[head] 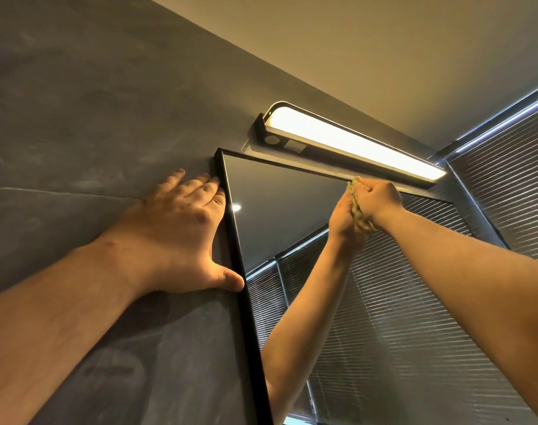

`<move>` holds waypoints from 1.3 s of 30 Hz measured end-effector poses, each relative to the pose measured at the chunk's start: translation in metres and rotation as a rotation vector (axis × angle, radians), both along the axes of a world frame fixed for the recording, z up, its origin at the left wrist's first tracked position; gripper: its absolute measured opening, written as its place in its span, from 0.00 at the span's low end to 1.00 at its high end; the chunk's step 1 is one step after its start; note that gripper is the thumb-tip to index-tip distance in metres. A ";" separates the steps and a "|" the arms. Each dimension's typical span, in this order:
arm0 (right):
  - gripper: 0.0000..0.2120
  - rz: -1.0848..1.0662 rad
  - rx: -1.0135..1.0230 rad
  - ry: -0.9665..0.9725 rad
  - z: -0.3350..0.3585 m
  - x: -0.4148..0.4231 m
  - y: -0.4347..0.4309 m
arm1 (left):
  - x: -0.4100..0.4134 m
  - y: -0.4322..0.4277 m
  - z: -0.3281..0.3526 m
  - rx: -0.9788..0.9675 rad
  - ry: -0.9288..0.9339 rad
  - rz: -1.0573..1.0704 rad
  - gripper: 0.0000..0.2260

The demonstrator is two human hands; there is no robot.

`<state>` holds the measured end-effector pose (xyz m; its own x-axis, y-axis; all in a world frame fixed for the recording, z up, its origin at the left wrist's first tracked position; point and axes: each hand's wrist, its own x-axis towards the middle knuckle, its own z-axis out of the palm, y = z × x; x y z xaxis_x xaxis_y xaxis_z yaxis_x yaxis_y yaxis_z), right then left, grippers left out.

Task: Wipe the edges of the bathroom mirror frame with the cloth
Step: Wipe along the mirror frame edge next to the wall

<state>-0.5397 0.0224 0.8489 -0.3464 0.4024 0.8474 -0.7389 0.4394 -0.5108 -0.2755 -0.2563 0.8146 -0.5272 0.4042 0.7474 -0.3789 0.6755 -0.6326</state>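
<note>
Up high, right hand [379,199] grips cloth [358,210] against mirror frame [240,259].

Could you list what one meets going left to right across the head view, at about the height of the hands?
Grey wall → left hand, flat on the wall beside the frame → black mirror frame → mirror glass → yellow cloth → right hand gripping it → window blind.

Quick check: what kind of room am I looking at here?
Probably a bathroom: a black-framed wall mirror on a grey wall, a lit vanity light bar right above it, and slatted window blinds beside it.
</note>
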 end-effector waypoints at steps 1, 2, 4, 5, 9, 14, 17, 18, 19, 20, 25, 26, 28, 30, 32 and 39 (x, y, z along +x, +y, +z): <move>0.16 -0.009 -0.009 -0.046 0.001 0.000 0.001 | 0.000 0.000 0.000 0.000 0.001 -0.001 0.66; 0.16 -0.008 -0.028 -0.082 0.003 0.001 0.000 | 0.000 0.000 0.000 -0.001 0.003 -0.005 0.65; 0.16 0.020 -0.054 -0.113 0.008 0.006 -0.005 | 0.001 0.001 0.001 0.001 -0.001 -0.010 0.64; 0.15 0.038 -0.061 -0.107 0.009 0.009 -0.009 | 0.002 0.001 0.000 0.002 -0.003 -0.007 0.63; 0.18 0.081 -0.008 0.037 0.004 0.030 -0.027 | 0.004 0.004 -0.002 0.005 -0.002 0.010 0.60; 0.15 0.271 0.274 0.428 -0.007 0.061 -0.059 | 0.005 0.006 -0.003 0.032 -0.017 0.031 0.60; 0.14 0.186 0.330 0.452 -0.004 0.056 -0.058 | 0.006 0.006 -0.003 0.035 -0.020 0.024 0.60; 0.13 0.144 0.317 0.444 -0.004 0.049 -0.053 | 0.006 0.006 -0.003 0.035 -0.019 0.019 0.60; 0.16 0.096 0.292 0.411 -0.003 0.041 -0.047 | 0.006 0.006 -0.003 0.039 -0.018 0.012 0.60; 0.21 0.046 0.252 0.338 -0.002 0.028 -0.038 | 0.006 0.005 -0.003 0.044 -0.020 0.005 0.60; 0.33 0.060 -0.003 -0.147 -0.014 -0.017 -0.002 | 0.004 0.003 -0.001 0.033 -0.022 -0.013 0.60; 0.31 0.066 -0.020 -0.149 -0.017 -0.018 -0.003 | 0.003 0.002 -0.001 0.030 -0.023 -0.011 0.60; 0.29 0.017 -0.003 -0.081 -0.023 -0.012 -0.010 | 0.002 0.002 -0.001 0.022 -0.023 -0.005 0.60; 0.27 -0.011 0.066 0.044 -0.028 0.001 -0.018 | 0.002 0.002 -0.001 0.013 -0.019 -0.005 0.60; 0.26 -0.004 0.133 0.145 -0.033 0.019 -0.028 | 0.003 0.002 -0.001 0.010 -0.019 -0.008 0.59; 0.20 -0.007 0.366 0.408 -0.033 0.103 -0.102 | 0.001 0.001 -0.001 0.014 -0.014 -0.011 0.60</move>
<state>-0.4369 -0.0795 0.8159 0.0416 0.0569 0.9975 -0.8415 0.5403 0.0043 -0.2740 -0.2550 0.8137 -0.5334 0.3997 0.7455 -0.3627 0.6882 -0.6284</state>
